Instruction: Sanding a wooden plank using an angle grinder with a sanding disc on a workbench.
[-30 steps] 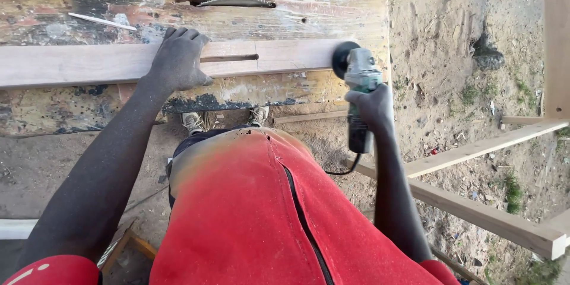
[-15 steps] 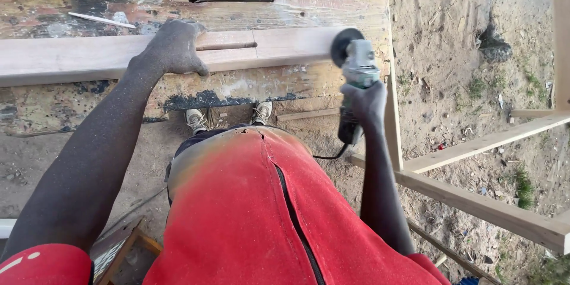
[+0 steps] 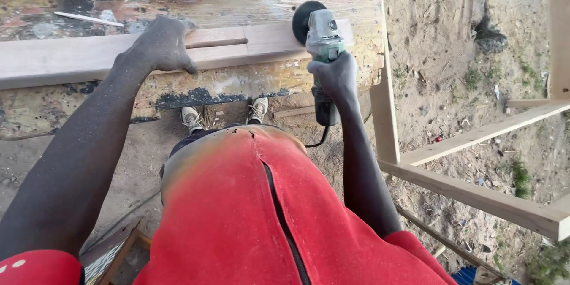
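Sandy ground lies all around an old painted tabletop (image 3: 249,83). One long wooden board (image 3: 71,59) with a slot lies across it. A wooden frame (image 3: 475,196) stands to the right. The left hand (image 3: 159,44) presses flat on the board, fingers spread. The right hand (image 3: 335,77) grips one green grinder (image 3: 322,38) tight; its disc touches the board. Two shoes (image 3: 193,117) show below.

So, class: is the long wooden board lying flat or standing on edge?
Flat: the board lies broad face up on the workbench, left hand pressed on top.
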